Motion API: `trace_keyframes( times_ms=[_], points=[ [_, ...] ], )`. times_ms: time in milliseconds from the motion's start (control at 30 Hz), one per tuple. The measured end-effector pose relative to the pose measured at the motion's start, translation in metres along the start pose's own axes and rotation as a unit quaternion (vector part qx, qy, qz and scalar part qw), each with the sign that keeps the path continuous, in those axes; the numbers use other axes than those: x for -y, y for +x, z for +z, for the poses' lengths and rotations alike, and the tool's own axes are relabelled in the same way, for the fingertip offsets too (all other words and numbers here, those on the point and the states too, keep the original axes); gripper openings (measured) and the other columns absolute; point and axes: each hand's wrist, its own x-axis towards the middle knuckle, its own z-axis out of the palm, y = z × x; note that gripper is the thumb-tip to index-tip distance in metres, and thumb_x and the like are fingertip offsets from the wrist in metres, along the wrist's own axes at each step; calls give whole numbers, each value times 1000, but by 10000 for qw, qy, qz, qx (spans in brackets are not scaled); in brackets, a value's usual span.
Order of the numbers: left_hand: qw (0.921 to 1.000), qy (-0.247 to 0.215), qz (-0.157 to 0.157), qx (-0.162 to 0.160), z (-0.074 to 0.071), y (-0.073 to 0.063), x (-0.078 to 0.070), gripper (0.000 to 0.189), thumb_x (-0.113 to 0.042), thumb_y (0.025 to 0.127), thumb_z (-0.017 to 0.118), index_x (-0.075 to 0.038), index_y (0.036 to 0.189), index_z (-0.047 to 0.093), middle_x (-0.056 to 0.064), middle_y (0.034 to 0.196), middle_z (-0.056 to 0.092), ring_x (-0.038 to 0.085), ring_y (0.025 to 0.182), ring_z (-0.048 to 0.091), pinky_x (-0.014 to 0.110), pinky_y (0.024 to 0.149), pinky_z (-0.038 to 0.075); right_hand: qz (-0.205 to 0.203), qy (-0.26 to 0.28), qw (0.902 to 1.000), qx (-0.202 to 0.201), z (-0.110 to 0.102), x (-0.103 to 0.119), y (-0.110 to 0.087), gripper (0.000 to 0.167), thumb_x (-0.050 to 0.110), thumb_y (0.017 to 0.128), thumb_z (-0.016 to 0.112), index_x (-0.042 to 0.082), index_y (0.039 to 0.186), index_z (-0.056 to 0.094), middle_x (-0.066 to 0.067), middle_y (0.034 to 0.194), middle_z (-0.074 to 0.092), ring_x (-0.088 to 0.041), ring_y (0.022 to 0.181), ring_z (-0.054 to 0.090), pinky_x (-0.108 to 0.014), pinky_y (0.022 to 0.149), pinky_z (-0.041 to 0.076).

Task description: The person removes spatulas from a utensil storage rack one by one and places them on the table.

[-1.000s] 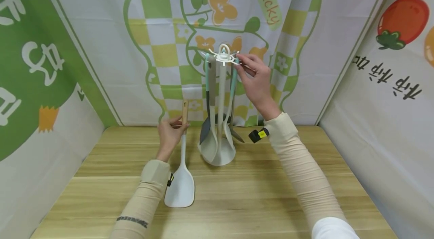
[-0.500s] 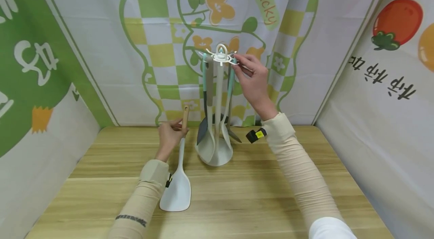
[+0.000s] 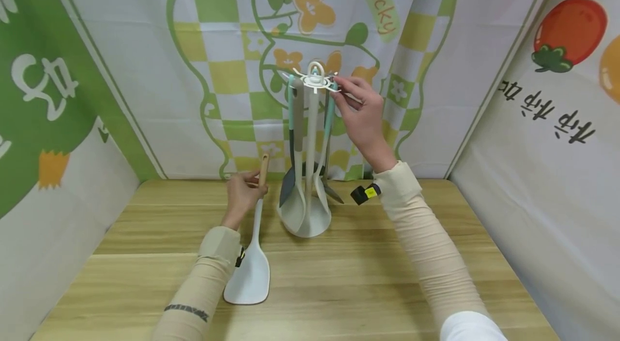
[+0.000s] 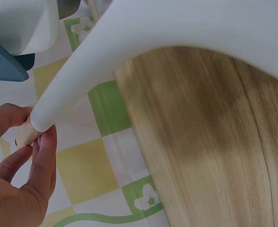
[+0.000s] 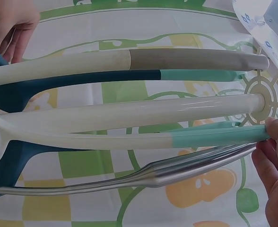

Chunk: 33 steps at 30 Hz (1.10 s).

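The left grip (image 3: 244,194) pinches a white turner (image 3: 249,274) between thumb and fingertips, where its wooden handle meets the pale neck. The broad blade slants below that grip; whether it touches the wooden surface (image 3: 368,282) cannot be told. Up and to the right, the right grip (image 3: 360,109) pinches the top end of a mint-handled utensil (image 5: 129,141) beside the hooked ring of a utensil stand (image 3: 311,136). Handling this well probably calls for a firm left pinch, as the wide blade could twist, and a light right one, as a tug might tip the stand. That stand serves as the holder: left of the right grip hang a grey-handled cream ladle (image 3: 297,209) and a dark blue tool (image 3: 288,188); below it, a steel utensil (image 5: 153,175).
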Motion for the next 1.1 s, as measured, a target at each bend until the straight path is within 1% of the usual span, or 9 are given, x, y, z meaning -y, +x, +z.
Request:
trace_keyframes(
  times_ms=[133, 233, 400, 500, 633, 800, 933, 1100],
  points=[
    [9997, 218, -69, 100, 0, 1, 2, 47, 6, 76, 76, 10, 122, 69, 29, 94, 74, 42, 83, 75, 18, 60, 56, -58, 44, 10000, 18, 0, 1, 0, 27, -4, 93, 69, -12, 119, 70, -26, 114, 66, -33, 102, 70, -30, 88, 61],
    [9991, 368, -98, 174, 0, 0, 5, 47, 7, 75, 74, 10, 121, 69, 30, 93, 74, 43, 84, 74, 17, 60, 54, -74, 35, 10000, 23, 0, 1, 0, 27, -4, 93, 69, -12, 119, 69, -26, 113, 66, -33, 102, 70, -29, 88, 61],
    [9982, 419, -259, 351, -1, -2, 8, 50, 9, 73, 73, 10, 123, 68, 31, 94, 73, 43, 85, 74, 10, 57, 46, -54, -6, 10000, 39, 0, 0, 0, 27, -5, 93, 69, -12, 119, 69, -26, 113, 66, -33, 102, 70, -29, 88, 61],
    [9979, 394, -286, 434, 0, -3, 11, 50, 9, 73, 73, 11, 123, 68, 31, 94, 73, 43, 85, 74, 11, 57, 46, -18, 8, 10000, 56, 0, 0, 1, 27, -5, 93, 69, -12, 119, 69, -26, 113, 66, -34, 103, 70, -30, 88, 61],
    [9973, 440, -266, 526, -1, -5, 15, 48, 10, 73, 73, 12, 121, 68, 32, 94, 73, 43, 85, 74, 18, 62, 54, 39, 54, 10000, 56, -1, 0, 1, 27, -6, 93, 69, -12, 119, 69, -26, 113, 66, -33, 102, 70, -30, 88, 61],
    [9960, 562, -239, 660, -1, -8, 21, 47, 10, 71, 70, 10, 119, 70, 31, 95, 73, 43, 88, 74, 27, 67, 60, 46, 86, 9999, 63, -1, -1, 0, 27, -6, 93, 68, -12, 119, 69, -27, 113, 66, -32, 102, 69, -30, 88, 61],
    [9947, 591, -287, 790, -1, -9, 25, 47, 10, 72, 69, 9, 120, 70, 31, 98, 73, 44, 92, 73, 34, 69, 63, 79, 111, 9999, 76, -2, 0, 0, 27, -6, 93, 68, -11, 119, 69, -26, 114, 66, -29, 102, 69, -30, 89, 61],
    [9926, 704, -421, 896, 1, -7, 30, 46, 8, 74, 69, 9, 120, 69, 31, 103, 72, 45, 96, 72, 43, 75, 63, 189, 104, 9997, 105, -1, 2, 2, 27, -5, 93, 68, -12, 119, 69, -26, 114, 66, -22, 101, 68, -30, 89, 61]
  ],
)
